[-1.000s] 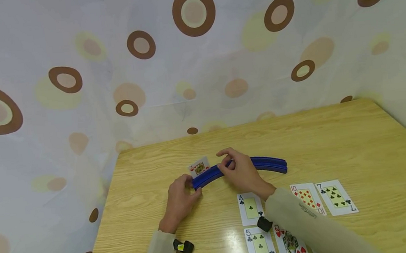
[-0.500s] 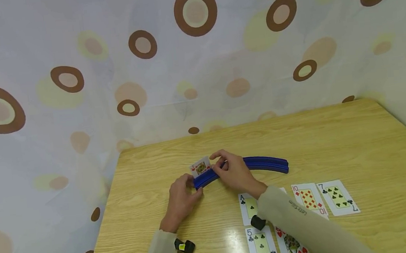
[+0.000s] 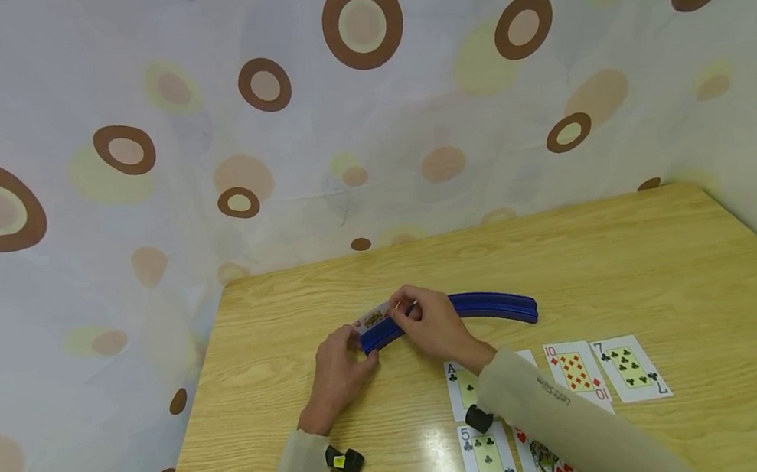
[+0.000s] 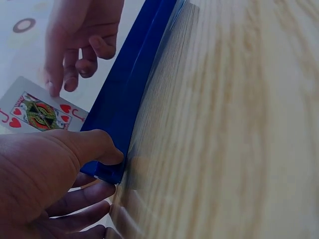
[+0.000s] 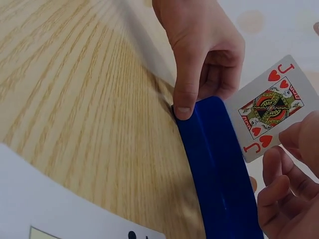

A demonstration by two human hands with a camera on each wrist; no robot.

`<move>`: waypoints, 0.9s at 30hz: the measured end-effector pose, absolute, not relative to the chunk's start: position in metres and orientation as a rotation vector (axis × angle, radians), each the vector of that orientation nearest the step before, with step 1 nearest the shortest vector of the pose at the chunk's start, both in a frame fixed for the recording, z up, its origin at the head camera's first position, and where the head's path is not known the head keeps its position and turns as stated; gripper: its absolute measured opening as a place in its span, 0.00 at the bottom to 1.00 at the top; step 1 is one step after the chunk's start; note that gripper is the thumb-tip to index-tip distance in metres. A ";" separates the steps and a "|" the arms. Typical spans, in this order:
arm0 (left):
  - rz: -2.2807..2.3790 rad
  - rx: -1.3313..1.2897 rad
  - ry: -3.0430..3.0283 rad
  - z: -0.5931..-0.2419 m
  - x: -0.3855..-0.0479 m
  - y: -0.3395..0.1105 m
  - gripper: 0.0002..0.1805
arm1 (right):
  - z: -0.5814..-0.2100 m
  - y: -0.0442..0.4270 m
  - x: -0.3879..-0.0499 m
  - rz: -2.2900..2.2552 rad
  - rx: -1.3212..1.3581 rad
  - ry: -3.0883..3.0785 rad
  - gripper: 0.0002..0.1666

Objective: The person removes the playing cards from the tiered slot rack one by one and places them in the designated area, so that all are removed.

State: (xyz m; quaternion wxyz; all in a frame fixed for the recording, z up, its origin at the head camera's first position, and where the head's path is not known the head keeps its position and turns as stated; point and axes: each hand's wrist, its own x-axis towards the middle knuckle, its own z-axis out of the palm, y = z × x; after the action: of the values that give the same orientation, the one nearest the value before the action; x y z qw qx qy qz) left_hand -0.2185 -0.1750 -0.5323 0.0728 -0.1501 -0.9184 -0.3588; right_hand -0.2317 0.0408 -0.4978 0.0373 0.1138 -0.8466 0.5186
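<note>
A curved blue playing card holder (image 3: pixel 497 306) lies on the wooden table. My left hand (image 3: pixel 339 371) grips its left end, thumb on the near side and fingers around the far side. A jack of hearts (image 5: pixel 270 107) stands at the holder's left part, leaning back. My right hand (image 3: pixel 433 326) is over the holder beside this card. In the left wrist view one extended finger (image 4: pixel 54 82) of the right hand touches the card's edge, while its other fingers are bent and apart from the card. The right hand hides the holder's middle in the head view.
Face-up cards lie in rows at the right front: ten of diamonds (image 3: pixel 576 373), seven of clubs (image 3: pixel 631 369), five of clubs (image 3: pixel 489 461), queen of hearts (image 3: pixel 546 458) and a partly hidden ace of clubs (image 3: pixel 464 392). A patterned cloth (image 3: pixel 321 219) hangs behind the table.
My right hand has moved left along the holder to the jack of hearts. The card now shows lower and flatter in the head view. The left hand keeps its grip.
</note>
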 end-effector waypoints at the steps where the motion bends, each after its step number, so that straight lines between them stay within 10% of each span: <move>1: -1.081 -0.453 -2.757 -0.533 -0.219 -0.175 0.14 | -0.496 0.042 -0.231 1.583 0.352 -2.596 0.03; 27: -1.096 -0.454 -2.763 -0.535 -0.220 -0.178 0.11 | -0.482 0.099 -0.200 1.511 0.374 -2.466 0.04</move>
State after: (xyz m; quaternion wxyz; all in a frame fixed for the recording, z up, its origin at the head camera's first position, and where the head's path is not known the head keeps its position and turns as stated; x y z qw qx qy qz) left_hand -0.2198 -0.1782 -0.5349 0.0674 -0.1506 -0.9168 -0.3636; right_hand -0.2000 0.0992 -0.4818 0.1125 0.1276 -0.8402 0.5149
